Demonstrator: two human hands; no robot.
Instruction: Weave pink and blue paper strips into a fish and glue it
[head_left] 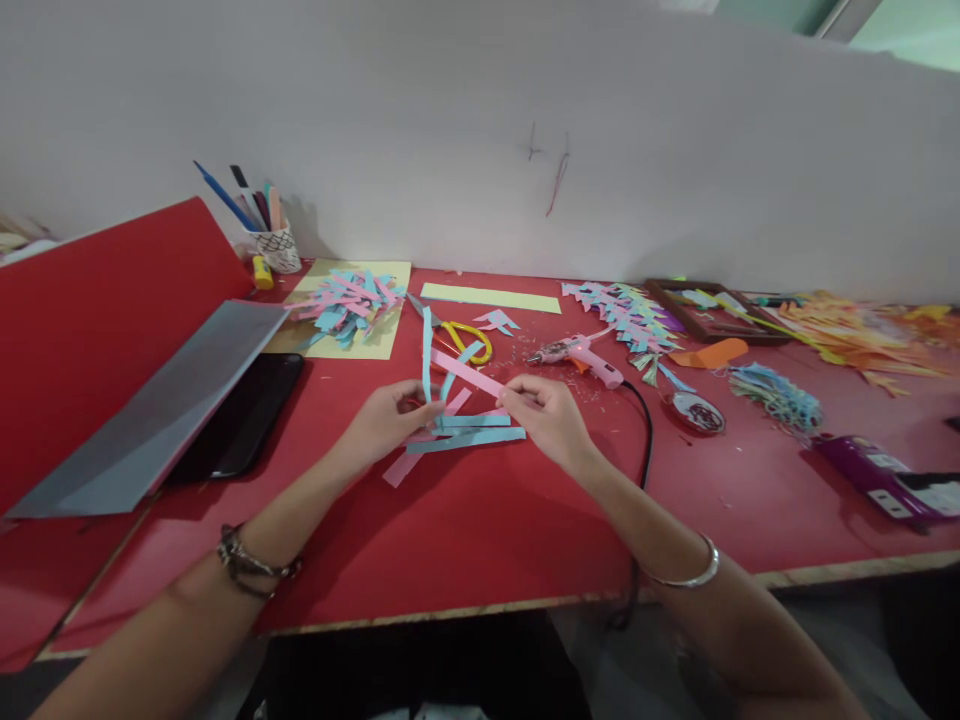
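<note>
My left hand (pixel 401 412) pinches a blue paper strip (pixel 427 355) folded into a narrow V, its two ends pointing up. A pink paper strip (pixel 471 373) slants across the blue one, its right end between the thumb and fingers of my right hand (pixel 544 408). Whether the pink strip passes through the fold or lies in front of it, I cannot tell. Below my hands, several loose blue strips (pixel 480 438) and pink strips (pixel 403 468) lie on the red table (pixel 465 550). Scissors with yellow handles (pixel 480 343) rest just behind.
Right of my hands lies a pink glue gun (pixel 592 362) with a black cord. A pile of folded paper pieces (pixel 352 305) sits on a yellow sheet (pixel 382 343). A black phone-like slab (pixel 259 415), a pen cup (pixel 279 248) and a brown tray (pixel 720 325) are around.
</note>
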